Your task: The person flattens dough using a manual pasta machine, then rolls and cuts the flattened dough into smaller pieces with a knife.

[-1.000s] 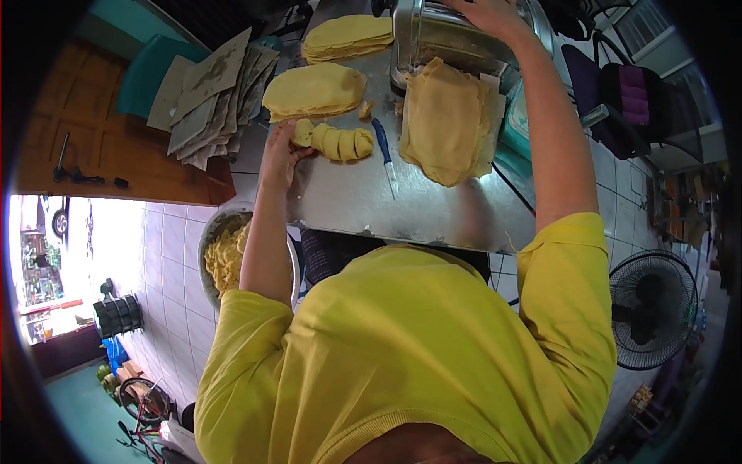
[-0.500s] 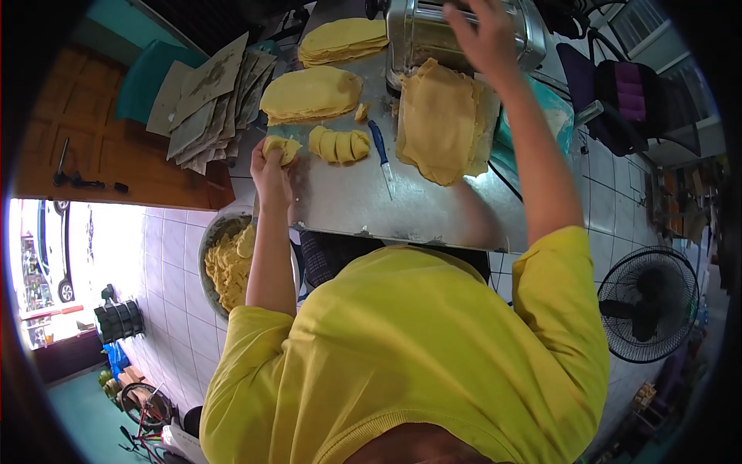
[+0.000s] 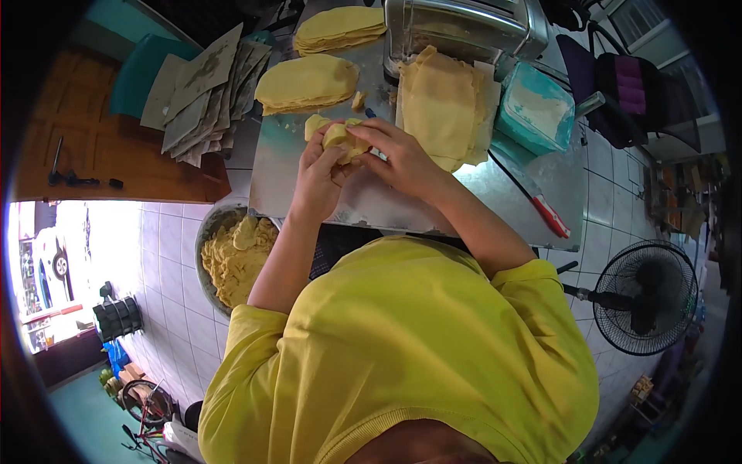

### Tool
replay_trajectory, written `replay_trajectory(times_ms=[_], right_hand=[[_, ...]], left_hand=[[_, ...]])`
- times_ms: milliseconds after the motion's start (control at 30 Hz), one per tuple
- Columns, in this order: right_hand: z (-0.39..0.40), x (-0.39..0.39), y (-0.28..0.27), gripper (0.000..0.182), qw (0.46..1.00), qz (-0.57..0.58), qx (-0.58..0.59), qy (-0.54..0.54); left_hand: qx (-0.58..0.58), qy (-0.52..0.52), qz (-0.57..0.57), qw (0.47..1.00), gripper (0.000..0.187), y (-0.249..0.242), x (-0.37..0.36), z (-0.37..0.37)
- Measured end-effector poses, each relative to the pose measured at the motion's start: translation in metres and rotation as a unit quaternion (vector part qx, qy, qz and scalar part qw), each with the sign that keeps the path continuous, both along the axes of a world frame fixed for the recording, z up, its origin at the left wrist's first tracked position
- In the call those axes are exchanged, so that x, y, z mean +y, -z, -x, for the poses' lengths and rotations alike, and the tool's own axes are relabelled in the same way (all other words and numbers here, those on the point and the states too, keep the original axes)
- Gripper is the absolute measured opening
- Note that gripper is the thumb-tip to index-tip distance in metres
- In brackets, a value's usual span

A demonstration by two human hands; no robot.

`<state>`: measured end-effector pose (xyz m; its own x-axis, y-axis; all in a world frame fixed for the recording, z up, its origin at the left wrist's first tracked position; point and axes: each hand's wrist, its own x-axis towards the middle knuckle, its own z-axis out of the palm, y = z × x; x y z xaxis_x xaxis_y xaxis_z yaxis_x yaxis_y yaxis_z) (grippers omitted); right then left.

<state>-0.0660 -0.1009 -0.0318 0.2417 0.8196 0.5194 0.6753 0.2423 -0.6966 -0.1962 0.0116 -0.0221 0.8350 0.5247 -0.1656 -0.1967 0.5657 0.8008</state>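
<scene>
Over the metal table (image 3: 371, 203), my left hand (image 3: 318, 176) has its fingers wrapped round a piece of yellow dough (image 3: 335, 137). My right hand (image 3: 396, 157) meets it from the right, fingers pinched at the same dough. Other cut dough pieces (image 3: 314, 125) lie just behind and are partly hidden by the hands. Only the end of a blue knife handle (image 3: 370, 114) shows beyond my right hand. Flat dough sheets (image 3: 437, 108) are stacked to the right, and two oval dough stacks (image 3: 306, 83) (image 3: 340, 31) lie farther back.
A metal roller machine (image 3: 464, 31) stands at the back. Right of the sheets are a teal tub of white powder (image 3: 537, 108) and a red-handled knife (image 3: 550, 216). Cardboard sheets (image 3: 202, 104) lean at the left. A bowl of dough (image 3: 236, 259) sits below the table's left edge; a fan (image 3: 645, 298) stands right.
My right hand has come down from the machine to the dough. My left hand has moved right with its dough piece, and both hands now meet. The tub and red-handled knife have come into fuller view.
</scene>
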Motion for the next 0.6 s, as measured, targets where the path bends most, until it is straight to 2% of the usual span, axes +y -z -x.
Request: replay_trajectory(times_ms=[67,233,600], right_hand=[[-0.003,-0.002,0.002,0.046,1.000,-0.013,0.002,0.007],[0.002,-0.002,0.003,0.041,0.999,-0.036,0.014,-0.004],[0.018,-0.004,0.011,0.039,0.998,-0.004,-0.046,0.031]], left_hand=[[-0.006,0.031,0.012,0.999,0.036,-0.004,-0.002,-0.002],[0.041,0.009,-0.112,0.993,0.034,0.002,-0.008,-0.005],[0.038,-0.050,-0.092,0.994,0.026,0.020,-0.008,0.002]])
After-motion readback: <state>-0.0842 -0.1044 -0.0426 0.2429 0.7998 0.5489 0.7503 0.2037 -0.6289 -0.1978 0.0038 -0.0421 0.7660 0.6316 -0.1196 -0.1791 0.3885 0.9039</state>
